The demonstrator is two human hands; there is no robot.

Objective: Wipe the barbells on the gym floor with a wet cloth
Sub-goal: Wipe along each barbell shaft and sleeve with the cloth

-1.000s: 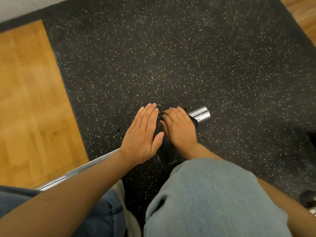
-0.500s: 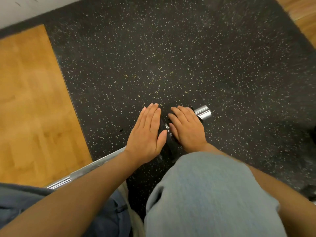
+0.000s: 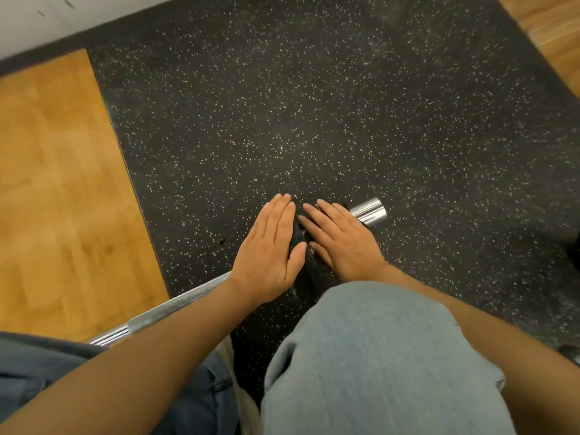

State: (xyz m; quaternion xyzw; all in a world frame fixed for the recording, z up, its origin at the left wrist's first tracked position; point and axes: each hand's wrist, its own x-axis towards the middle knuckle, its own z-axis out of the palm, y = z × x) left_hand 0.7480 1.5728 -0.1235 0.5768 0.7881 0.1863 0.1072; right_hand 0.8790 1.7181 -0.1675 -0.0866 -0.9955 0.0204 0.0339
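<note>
Both hands hide the middle of the barbell (image 3: 368,212); no cloth can be made out. Its chrome bar lies across the speckled black mat (image 3: 314,105) (a dark plate sits between the hands). The left hand (image 3: 270,246) and right hand (image 3: 342,243) press flat, fingers straight, gripping nothing.

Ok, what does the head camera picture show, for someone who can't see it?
Two flat hands, the left hand and right hand, press either side of a black weight plate on a shiny barbell lying on speckled black floor. Wood flooring lies left.
</note>
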